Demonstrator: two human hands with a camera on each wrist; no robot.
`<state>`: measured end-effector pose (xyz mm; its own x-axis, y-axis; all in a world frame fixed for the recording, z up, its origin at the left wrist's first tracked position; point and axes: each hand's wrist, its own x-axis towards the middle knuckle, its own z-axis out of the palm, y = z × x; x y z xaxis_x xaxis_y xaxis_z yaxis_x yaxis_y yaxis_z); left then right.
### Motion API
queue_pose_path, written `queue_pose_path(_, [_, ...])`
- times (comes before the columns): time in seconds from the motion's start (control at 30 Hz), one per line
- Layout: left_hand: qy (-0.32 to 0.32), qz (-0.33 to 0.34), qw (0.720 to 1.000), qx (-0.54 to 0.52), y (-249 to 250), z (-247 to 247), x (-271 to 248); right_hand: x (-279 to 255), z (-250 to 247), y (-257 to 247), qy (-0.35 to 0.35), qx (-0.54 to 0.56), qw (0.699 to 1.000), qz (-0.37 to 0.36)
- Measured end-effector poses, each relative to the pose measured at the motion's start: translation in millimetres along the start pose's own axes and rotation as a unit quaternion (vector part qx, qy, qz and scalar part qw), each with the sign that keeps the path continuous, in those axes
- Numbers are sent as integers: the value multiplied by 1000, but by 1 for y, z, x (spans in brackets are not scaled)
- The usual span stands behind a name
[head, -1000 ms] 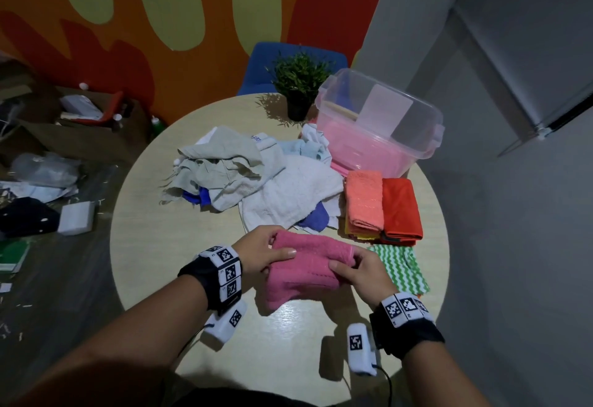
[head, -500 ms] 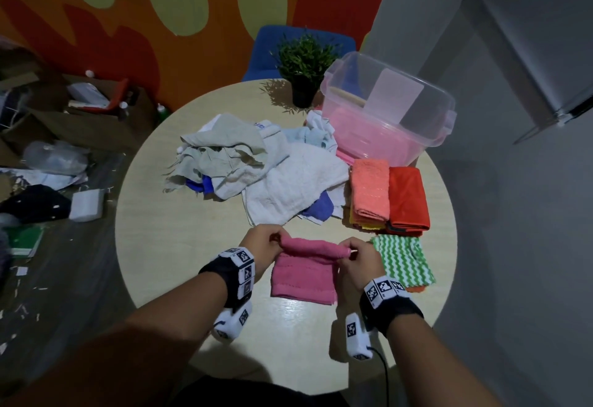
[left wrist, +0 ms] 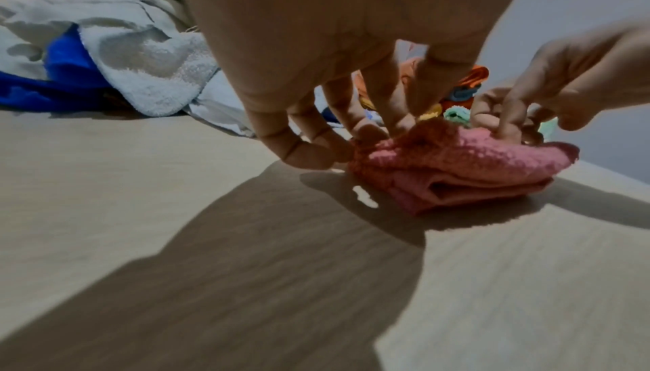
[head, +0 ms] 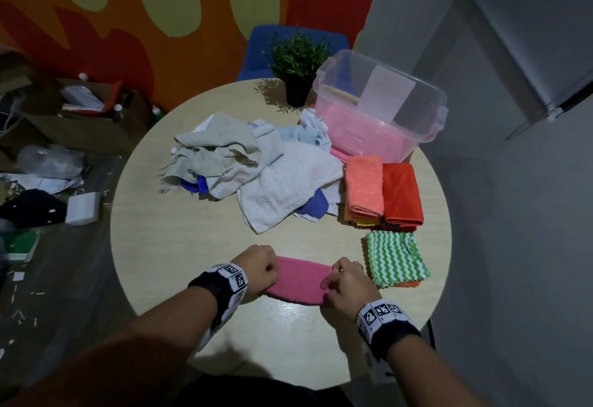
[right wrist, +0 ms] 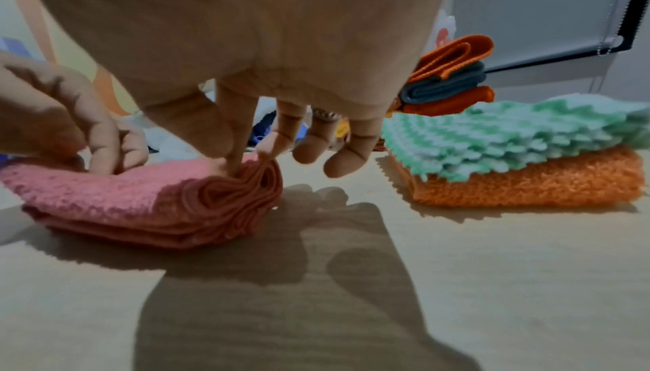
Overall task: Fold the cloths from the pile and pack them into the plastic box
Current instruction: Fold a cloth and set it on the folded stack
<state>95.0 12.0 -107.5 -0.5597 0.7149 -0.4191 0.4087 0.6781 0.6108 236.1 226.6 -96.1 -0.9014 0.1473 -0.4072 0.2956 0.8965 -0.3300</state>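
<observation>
A pink cloth (head: 298, 281) lies folded into a narrow thick strip on the round table (head: 167, 246), near its front edge. My left hand (head: 260, 270) pinches the strip's left end (left wrist: 383, 138) with curled fingers. My right hand (head: 345, 281) pinches its right end (right wrist: 246, 174), thumb and forefinger on the bunched layers. The pile of unfolded cloths (head: 250, 166), white, grey and blue, lies in the table's middle. The clear plastic box (head: 426, 124), with pink cloth inside, stands at the back right.
Folded stacks lie at the right: orange and red cloths (head: 382, 195), and a green zigzag cloth (head: 396, 257) on an orange one (right wrist: 527, 182). A potted plant (head: 296, 66) stands beside the box, a blue chair (head: 256, 44) behind. Clutter covers the floor at left.
The pink cloth has been folded over again, from a wider rectangle into a narrow strip. Both hands moved to pinch its two ends.
</observation>
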Motion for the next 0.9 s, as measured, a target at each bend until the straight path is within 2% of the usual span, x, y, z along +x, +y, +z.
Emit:
queue_pose_path(0.07, [3, -23, 999, 44, 7, 2, -1, 3, -5, -7, 5, -42, 999, -8])
queue_pose_path(0.17, [16, -16, 995, 102, 18, 9, -2, 10, -8, -19, -21, -76, 997, -25])
queue_pose_path(0.27, [-10, -35, 993, 110, 25, 9, -1, 9, -13, -28, -26, 17, 999, 13])
queue_pose_path(0.33, [-37, -29, 988, 145, 24, 6, 1, 8, -16, -27, -41, 57, 997, 14])
queue_pose_path(0.4, [-54, -18, 993, 107, 23, 2, 7, 7, -17, -22, -62, 105, 993, 0])
queue_pose_path(0.5, [-56, -34, 996, -64, 31, -8, 14, 5, -27, -13, -40, 200, 979, 4])
queue_pose_path(0.57, [-16, -46, 974, -221, 40, -18, 23, 4, -40, -8, -5, 255, 967, 13])
queue_pose_path(0.67, [42, -58, 905, -419, 62, -34, 46, 3, -61, 1, 8, 363, 932, 1])
queue_pose_path(0.73, [100, -57, 874, -471, 81, -43, 61, 4, -73, 4, 10, 410, 912, -25])
queue_pose_path(0.8, [152, -54, 846, -509, 101, -48, 74, 8, -86, 7, 39, 416, 907, -56])
queue_pose_path(0.83, [154, -57, 829, -535, 110, -48, 80, 11, -93, 9, 63, 417, 905, -65])
queue_pose_path(0.9, [106, -71, 801, -585, 128, -46, 86, 19, -105, 17, 116, 426, 895, -60])
